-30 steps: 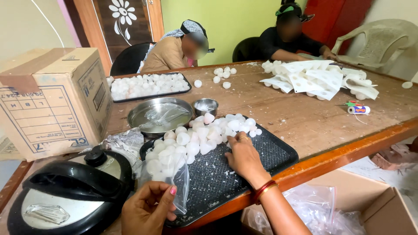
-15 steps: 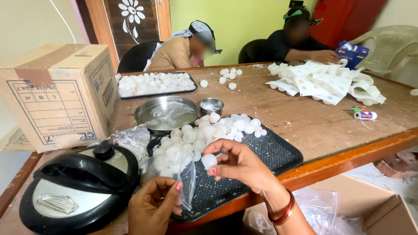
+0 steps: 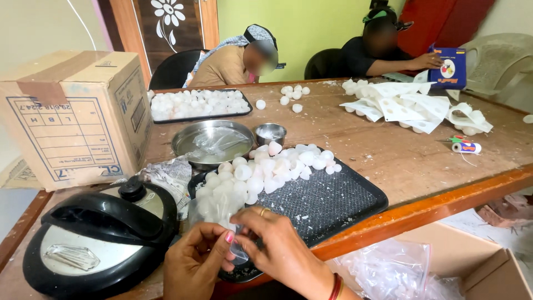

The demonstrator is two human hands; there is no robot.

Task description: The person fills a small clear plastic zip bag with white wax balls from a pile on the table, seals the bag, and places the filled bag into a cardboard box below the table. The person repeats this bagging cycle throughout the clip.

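Hands at the near edge of a crowded table [image 3: 388, 161]

The left hand [image 3: 194, 266] and right hand [image 3: 280, 253] meet at the near corner of a tray [image 3: 333, 203], pinching a small plastic bag [image 3: 219, 214] between them; a heap of round pieces [image 3: 266, 169] lies on the tray's far half. Left of the hands sits a cooker lid [image 3: 94, 233], with a cardboard box [image 3: 75, 116] behind it. Behind the tray stand a metal plate [image 3: 214, 143] and, to its right, a small metal bowl [image 3: 270, 133]; farther back lies a second tray [image 3: 200, 105] filled with pieces. Paper wrappers [image 3: 411, 105] lie at the far right, a small spool [image 3: 465, 146] nearer. Two people sit behind the table.
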